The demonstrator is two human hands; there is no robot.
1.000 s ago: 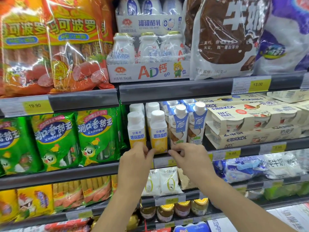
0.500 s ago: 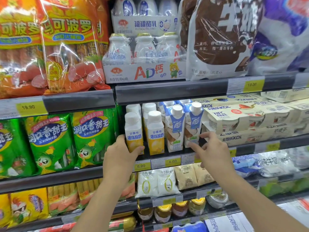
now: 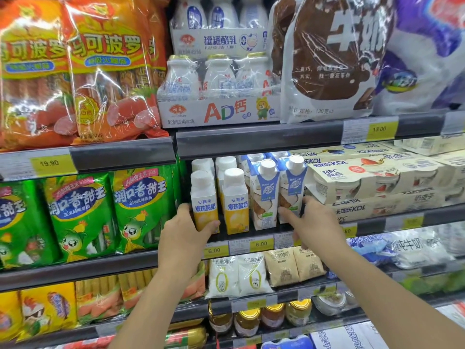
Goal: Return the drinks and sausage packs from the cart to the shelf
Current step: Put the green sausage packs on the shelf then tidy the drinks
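Left hand curls thumb and fingers round the yellow yogurt bottle at frame centre, standing at the shelf front. Right hand, further right, pinches the blue carton low down between thumb and forefinger.

Shelves: dark grey tiers, stacked one above another across the view.
Price tags: yellow, fixed along the shelf fronts.
Light: bright, even.

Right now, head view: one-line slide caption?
Left hand grips white-capped yellow bottle; right hand holds blue-and-white carton.
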